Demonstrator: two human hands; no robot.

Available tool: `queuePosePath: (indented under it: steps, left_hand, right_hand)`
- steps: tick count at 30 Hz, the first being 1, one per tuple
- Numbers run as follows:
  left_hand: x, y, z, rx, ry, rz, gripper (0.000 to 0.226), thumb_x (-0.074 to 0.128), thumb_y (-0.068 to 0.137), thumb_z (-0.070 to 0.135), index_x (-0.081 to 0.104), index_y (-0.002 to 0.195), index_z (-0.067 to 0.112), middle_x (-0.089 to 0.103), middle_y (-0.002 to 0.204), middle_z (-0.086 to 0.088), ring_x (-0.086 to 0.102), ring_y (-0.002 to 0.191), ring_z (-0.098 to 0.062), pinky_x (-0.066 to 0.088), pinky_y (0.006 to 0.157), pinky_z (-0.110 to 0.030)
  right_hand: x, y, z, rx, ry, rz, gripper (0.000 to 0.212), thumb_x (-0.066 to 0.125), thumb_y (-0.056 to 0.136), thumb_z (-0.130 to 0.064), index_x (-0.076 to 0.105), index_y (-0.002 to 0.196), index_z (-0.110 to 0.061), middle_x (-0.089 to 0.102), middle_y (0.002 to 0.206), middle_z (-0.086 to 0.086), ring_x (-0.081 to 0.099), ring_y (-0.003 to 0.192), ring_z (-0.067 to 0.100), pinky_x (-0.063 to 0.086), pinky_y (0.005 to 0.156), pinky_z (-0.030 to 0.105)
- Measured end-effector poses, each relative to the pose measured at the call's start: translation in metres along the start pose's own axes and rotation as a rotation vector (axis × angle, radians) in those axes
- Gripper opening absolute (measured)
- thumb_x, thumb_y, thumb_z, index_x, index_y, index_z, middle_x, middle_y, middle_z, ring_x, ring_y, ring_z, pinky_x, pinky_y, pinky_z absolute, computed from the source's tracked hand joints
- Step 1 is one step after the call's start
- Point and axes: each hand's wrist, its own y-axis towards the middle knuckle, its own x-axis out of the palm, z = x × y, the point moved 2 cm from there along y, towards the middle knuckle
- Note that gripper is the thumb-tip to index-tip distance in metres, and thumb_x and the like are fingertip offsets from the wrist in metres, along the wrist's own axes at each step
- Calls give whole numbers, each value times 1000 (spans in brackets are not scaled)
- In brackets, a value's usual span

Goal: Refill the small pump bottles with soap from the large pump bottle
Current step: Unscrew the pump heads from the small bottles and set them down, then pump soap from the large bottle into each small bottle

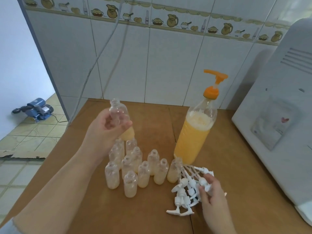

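Note:
My left hand holds a small clear bottle lifted above the table, uncapped, with a little pale yellow soap at its bottom. Below it stand several small uncapped bottles, each partly filled with pale soap. The large bottle of orange-yellow soap with an orange pump head stands upright to their right. My right hand reaches into a pile of white pump tops lying on the table, its fingers curled around one of them.
A brown wooden table carries everything, set against a white tiled wall. A large white appliance rises at the right edge. On the floor at left sits a blue water pump. Two cables hang down the wall.

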Motion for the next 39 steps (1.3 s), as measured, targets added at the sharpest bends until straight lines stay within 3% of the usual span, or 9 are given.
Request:
queuePosePath:
  steps: [4,10,18,26,29,31,33,36,39]
  left_hand:
    - [-30,-8,-12,-40,31,116,26,73,78,33,63,102,34,65,88,19,60,85,1,42,76,-25]
    - [-62,-27,-56,-185,216,165,24,71,81,35,60,103,32,63,93,12,60,89,-8,44,73,-30]
    - [-60,-46,-126,-270,283,-5,31,74,78,6,58,96,26,63,93,7,61,82,-6,46,58,-8]
    - [-56,-45,-162,-295,293,-92,58,79,71,5,48,115,28,62,104,5,64,90,-14,43,76,-28]
    - [-59,-59,-168,-288,292,77,69,75,71,-3,43,130,13,51,123,-4,57,107,-19,44,91,-31]
    - [-61,-81,-167,-240,275,391,49,67,74,5,53,120,17,51,119,-14,57,98,-4,43,84,-16]
    - [-49,-104,-162,-192,149,549,40,59,61,20,57,94,42,58,94,-2,55,65,8,40,60,-4]
    - [-9,-122,-156,-168,109,436,32,61,46,37,54,77,36,53,74,-1,51,59,-9,38,56,-2]
    - [30,-132,-152,-136,223,345,55,62,36,48,54,84,22,52,79,-5,49,74,-6,36,69,3]
  right_hand:
    - [7,1,12,8,-314,62,46,64,87,-30,52,131,-32,33,148,9,25,136,30,24,108,44]
    - [9,-1,5,49,-228,-1,47,61,89,-30,47,134,-34,28,150,4,20,137,26,22,110,41]
    - [-1,-11,-5,43,-156,149,51,59,90,-27,44,138,-28,32,149,3,20,137,22,23,109,40]
    - [-14,-28,-32,41,-27,294,48,58,91,-22,43,136,-25,42,140,-3,30,134,16,25,104,33]
    - [-30,-25,-49,2,-14,339,50,59,90,-24,40,136,-30,39,135,-16,34,131,14,30,107,40]
    - [-49,-11,-65,-30,-4,406,50,58,90,-23,40,136,-28,40,134,-15,38,128,17,33,107,45]
    - [-75,12,-84,-110,32,484,42,57,92,-25,43,131,-34,45,132,-10,44,125,19,36,104,42]
    - [-113,51,-122,-298,140,550,29,52,92,-37,44,118,-48,47,126,-15,50,118,14,41,97,34]
    - [-140,90,-169,-501,200,540,24,45,91,-39,48,114,-42,53,119,-16,49,110,-6,40,92,14]
